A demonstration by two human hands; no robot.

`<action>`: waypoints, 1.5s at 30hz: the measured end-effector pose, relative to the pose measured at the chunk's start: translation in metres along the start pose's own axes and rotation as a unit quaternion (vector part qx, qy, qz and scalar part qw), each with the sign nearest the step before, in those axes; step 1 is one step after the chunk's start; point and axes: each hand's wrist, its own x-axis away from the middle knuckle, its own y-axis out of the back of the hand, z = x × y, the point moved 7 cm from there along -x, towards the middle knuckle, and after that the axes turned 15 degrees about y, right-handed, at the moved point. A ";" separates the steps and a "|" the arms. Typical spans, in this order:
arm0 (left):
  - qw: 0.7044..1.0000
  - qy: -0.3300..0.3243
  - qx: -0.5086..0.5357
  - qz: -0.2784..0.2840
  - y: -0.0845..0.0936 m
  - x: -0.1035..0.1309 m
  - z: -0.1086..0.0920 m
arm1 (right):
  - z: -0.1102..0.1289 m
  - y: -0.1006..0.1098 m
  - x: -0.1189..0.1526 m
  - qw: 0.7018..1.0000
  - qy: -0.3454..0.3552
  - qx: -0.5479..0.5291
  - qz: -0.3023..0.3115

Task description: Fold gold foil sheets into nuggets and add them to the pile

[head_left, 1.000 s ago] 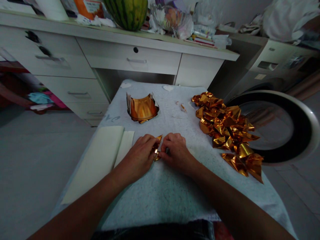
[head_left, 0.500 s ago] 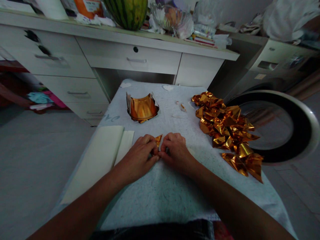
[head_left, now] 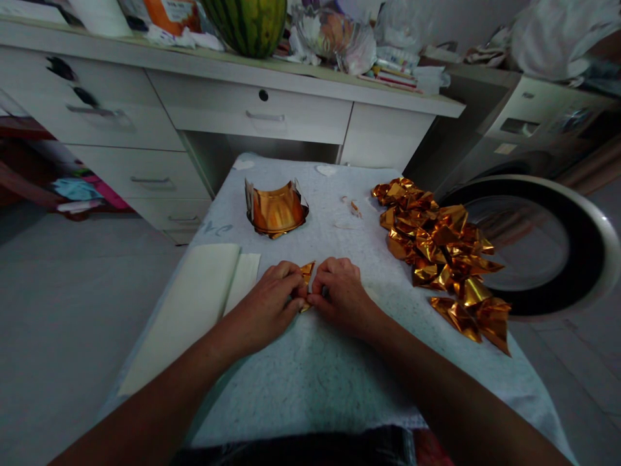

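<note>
Close together over the middle of the cloth-covered table (head_left: 310, 388), my left hand (head_left: 275, 294) and my right hand (head_left: 342, 292) both pinch a small piece of gold foil paper (head_left: 306, 270). Most of the foil is hidden by my fingers; bits of it show above and below the fingertips. Beyond my left hand stands a curved stack of gold foil sheets (head_left: 275, 208), its ends bent upward. A pile of folded gold foil pieces (head_left: 436, 239) lies right of my right hand.
Folded cream paper (head_left: 184, 310) lies along the table's left side. Small scraps (head_left: 353, 207) lie near the far middle. A white cabinet (head_left: 252, 110) with a watermelon (head_left: 247, 26) on top stands behind. The washing machine's open round door (head_left: 589, 252) juts beside the table's right edge.
My left thumb has drawn back slightly, and a lower bit of the gold foil now shows between the hands. The other things have stayed in place.
</note>
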 end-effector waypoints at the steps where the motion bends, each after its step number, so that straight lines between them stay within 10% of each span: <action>1: 1.000 -0.002 0.002 0.002 0.000 0.000 0.000 | 0.000 0.000 0.000 1.000 -0.001 0.000 0.002; 45: 0.999 0.005 -0.031 -0.027 -0.005 -0.002 0.003 | -0.004 0.006 0.006 0.997 -0.015 0.078 -0.022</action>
